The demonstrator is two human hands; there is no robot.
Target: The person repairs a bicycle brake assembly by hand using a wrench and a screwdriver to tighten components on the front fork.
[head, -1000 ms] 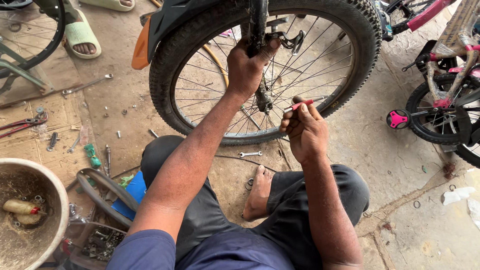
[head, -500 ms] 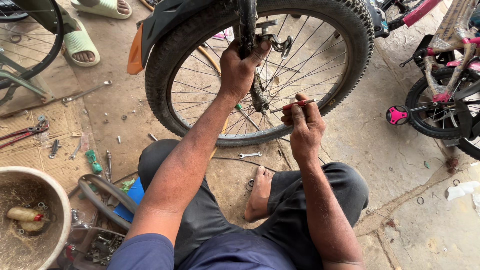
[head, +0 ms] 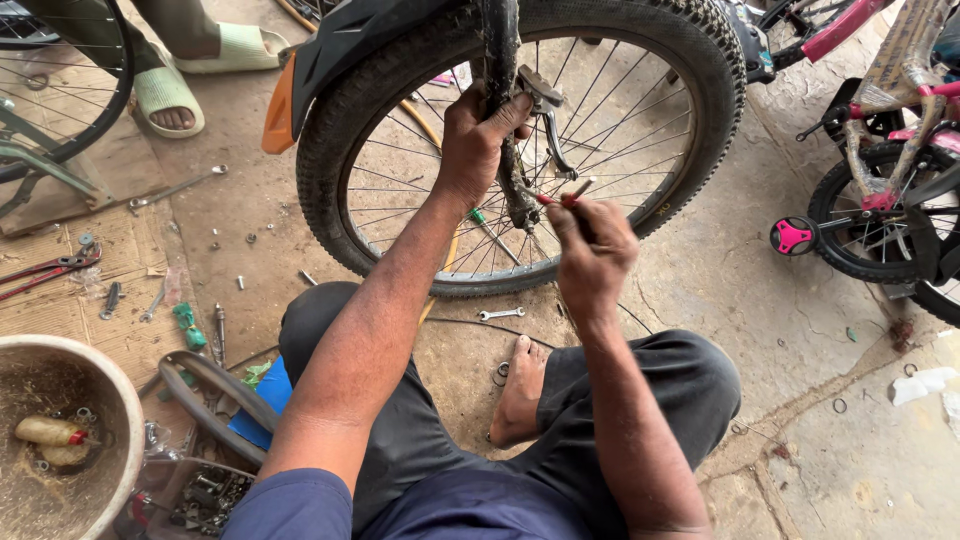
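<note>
Right hand [head: 592, 250] raised, red-handled tool [head: 558, 197] at hub

Few packages show: a small yellowish bottle with a red cap [head: 45, 431] lies in the round basin [head: 120, 400], low and well left of the left grip [head: 478, 135] (no labels, signs or screens visible).

**Workshop floor: condition noted**

I sit on a rough, stained concrete floor [head: 790, 330] in even daylight. Flattened cardboard [head: 60, 300] lies to my left, loose bolts [head: 245, 240] scattered nearby, and a worn basin [head: 105, 390] beside my knee.
</note>
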